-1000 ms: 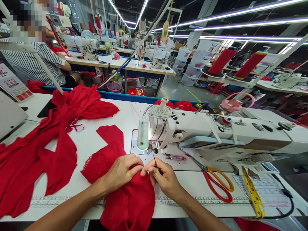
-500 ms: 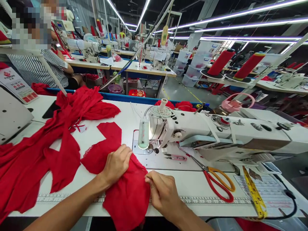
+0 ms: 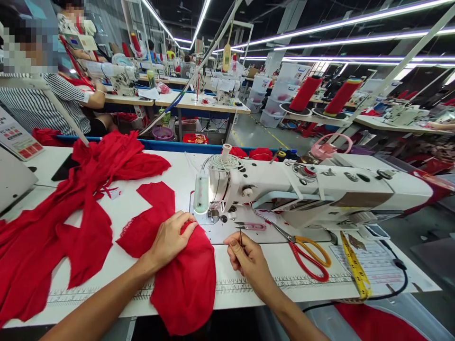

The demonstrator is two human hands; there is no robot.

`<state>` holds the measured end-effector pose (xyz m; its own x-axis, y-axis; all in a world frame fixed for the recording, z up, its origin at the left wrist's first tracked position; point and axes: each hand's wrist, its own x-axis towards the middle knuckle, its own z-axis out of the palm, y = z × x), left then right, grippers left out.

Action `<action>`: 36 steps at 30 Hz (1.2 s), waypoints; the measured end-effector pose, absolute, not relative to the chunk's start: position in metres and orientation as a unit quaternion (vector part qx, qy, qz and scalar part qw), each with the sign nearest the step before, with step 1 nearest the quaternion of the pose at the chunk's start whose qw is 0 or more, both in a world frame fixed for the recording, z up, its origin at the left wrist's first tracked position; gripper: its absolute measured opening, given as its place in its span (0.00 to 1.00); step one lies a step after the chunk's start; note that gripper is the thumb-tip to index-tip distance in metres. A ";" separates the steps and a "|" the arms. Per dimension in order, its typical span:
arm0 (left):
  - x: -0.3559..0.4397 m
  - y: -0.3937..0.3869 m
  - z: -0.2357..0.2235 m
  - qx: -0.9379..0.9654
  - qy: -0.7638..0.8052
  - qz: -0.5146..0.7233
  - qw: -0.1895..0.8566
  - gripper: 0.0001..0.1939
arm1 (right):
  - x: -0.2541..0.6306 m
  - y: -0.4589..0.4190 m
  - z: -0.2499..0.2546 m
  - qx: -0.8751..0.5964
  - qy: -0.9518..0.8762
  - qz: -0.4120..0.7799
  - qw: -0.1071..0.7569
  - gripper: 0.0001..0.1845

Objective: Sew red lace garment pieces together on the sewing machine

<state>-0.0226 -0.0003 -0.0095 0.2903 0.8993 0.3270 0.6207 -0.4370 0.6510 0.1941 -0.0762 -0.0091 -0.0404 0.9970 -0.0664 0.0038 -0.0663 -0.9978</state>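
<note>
My left hand (image 3: 171,239) lies flat on a red fabric piece (image 3: 185,279) that drapes over the table's front edge, fingers pointing at the needle area. My right hand (image 3: 247,258) is off the fabric, to its right, closed around a thin dark metal tool (image 3: 241,234) that sticks up from the fingers. The white sewing machine (image 3: 302,189) stands just behind both hands, its lamp (image 3: 201,193) above the needle plate.
A pile of red fabric (image 3: 64,208) covers the table's left. Pink thread snips (image 3: 250,226), orange-handled scissors (image 3: 307,251) and a yellow tape measure (image 3: 355,265) lie right of my hands. A person in a striped top (image 3: 39,99) sits at back left. Red thread cones (image 3: 305,92) stand behind.
My right hand has let go of the red fabric's edge and moved right, holding the thin tool upright. My left hand stays on the fabric.
</note>
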 end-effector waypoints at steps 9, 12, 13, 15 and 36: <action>0.010 -0.045 0.013 0.784 0.361 0.255 0.436 0.09 | 0.183 -0.065 0.002 -0.482 -0.508 0.513 0.496 0.20; 0.009 -0.037 0.011 0.735 0.391 0.227 0.506 0.11 | 0.195 -0.066 0.005 -0.502 -0.527 0.494 0.475 0.20; 0.007 -0.033 0.011 0.717 0.402 0.232 0.520 0.13 | 0.204 -0.066 0.004 -0.522 -0.547 0.460 0.465 0.19; 0.003 -0.025 0.012 0.672 0.417 0.246 0.560 0.16 | 0.228 -0.064 0.001 -0.575 -0.613 0.321 0.437 0.18; -0.007 -0.013 0.016 0.494 0.397 0.313 0.708 0.17 | 0.210 -0.084 0.019 -0.563 -0.790 0.182 0.159 0.06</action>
